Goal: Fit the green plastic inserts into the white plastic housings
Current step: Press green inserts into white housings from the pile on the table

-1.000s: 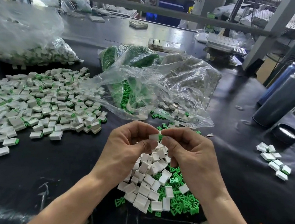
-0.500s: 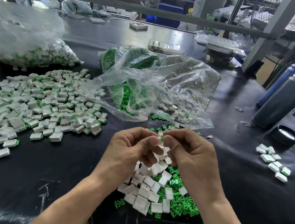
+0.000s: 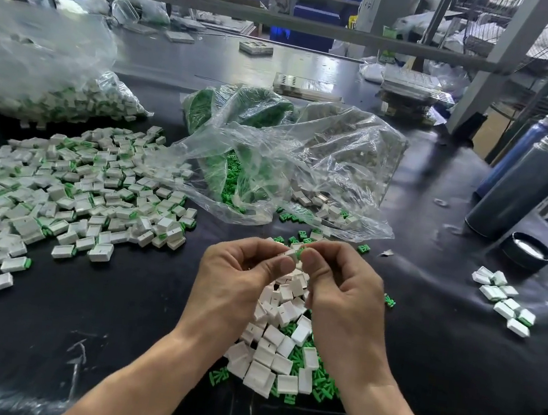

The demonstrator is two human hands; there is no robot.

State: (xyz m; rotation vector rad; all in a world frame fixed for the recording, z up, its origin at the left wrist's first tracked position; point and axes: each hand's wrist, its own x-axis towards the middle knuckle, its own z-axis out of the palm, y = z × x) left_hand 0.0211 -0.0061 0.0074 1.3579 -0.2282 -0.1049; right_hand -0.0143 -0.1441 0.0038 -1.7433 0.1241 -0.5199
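One housing pinched in L hand, insert pinched in R hand | hands together, held over loose stock pile on table, prob. for quick reach | done pcs kept apart at left | insert looks part-seated.

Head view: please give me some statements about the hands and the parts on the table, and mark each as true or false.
1. The left hand pinches a white housing. True.
2. The right hand rests flat on the table. False: it is raised and pinches a green insert against the housing.
3. A heap of loose white housings and green inserts lies under the hands. True.
4. The small black lid sits on top of the grey flask. False: it lies on the table beside the flask.
5. The clear bag behind the hands holds green inserts. True.
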